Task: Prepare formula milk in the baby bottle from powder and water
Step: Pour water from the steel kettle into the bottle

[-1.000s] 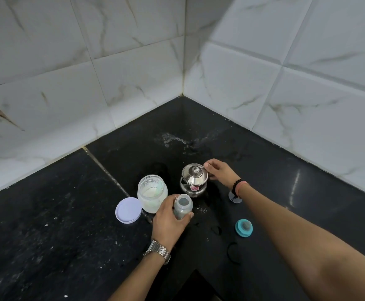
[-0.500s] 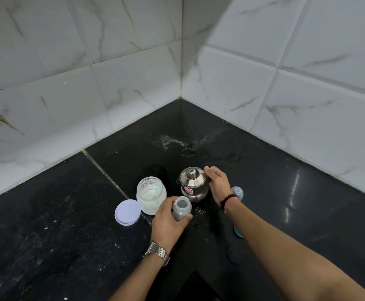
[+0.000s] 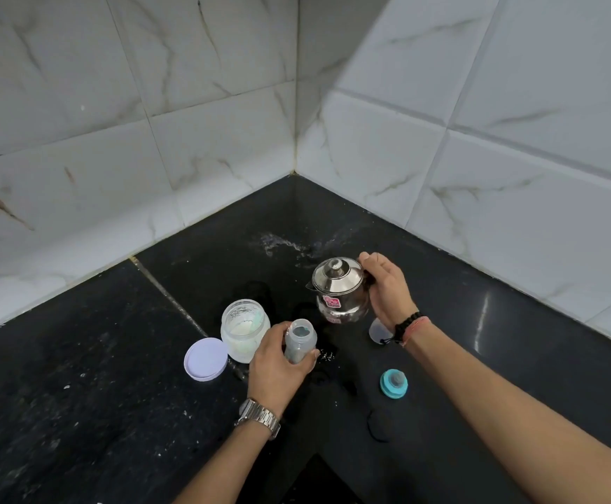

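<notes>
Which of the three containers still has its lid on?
The steel kettle, held by the right hand. The powder jar and the baby bottle in the left hand both stand open.

Right hand [image 3: 384, 289] moved from beside kettle [image 3: 340, 291] knob onto handle side, now gripping it. Kettle raised off worktop [image 3: 78, 394], shifted right and back from earlier spot, spout pointing left. Clear cap [image 3: 377, 331] half hidden behind right wrist. Teal teat ring [image 3: 393, 383] back in full view after being covered by forearm half a second ago.
</notes>
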